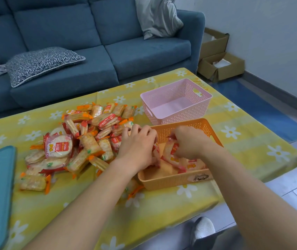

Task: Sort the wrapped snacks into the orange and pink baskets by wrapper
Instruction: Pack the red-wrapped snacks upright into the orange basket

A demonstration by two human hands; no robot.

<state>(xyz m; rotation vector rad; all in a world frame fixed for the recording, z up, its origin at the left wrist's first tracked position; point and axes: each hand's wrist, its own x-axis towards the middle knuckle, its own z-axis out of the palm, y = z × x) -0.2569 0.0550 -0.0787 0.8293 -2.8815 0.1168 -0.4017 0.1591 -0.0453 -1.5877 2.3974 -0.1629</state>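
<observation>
Table [162,210], yellow daisy-print cloth. Largest item on it: the unsorted pile of wrapped snacks [82,141], left of centre, mixed red-ended and orange-ended wrappers lying at all angles, no common heading.

Pink basket [189,91] at the far right of the pile, nothing visible inside. Orange basket [171,181] just in front of it, touching or nearly so; its long axis runs from the person's side away toward the pink one. A few red-wrapped packs lie in it at the near-right end.

Step in hand, as I judge it: loading red-wrapped packs into the orange basket; sorting is early, most of the pile untouched.

Left hand [136,150] over the basket's left rim, fingers curled down on a red-wrapped pack [156,150] that stands roughly on end, long axis near vertical. Right hand [189,143] inside the basket, fingers closed on another red pack [171,150], tilted, long axis sloping down toward the person.

Next move calls for releasing both packs to lie flat, then returning to the pile, picking by wrapper colour; orange-ended ones presumably go to the pink basket.
</observation>
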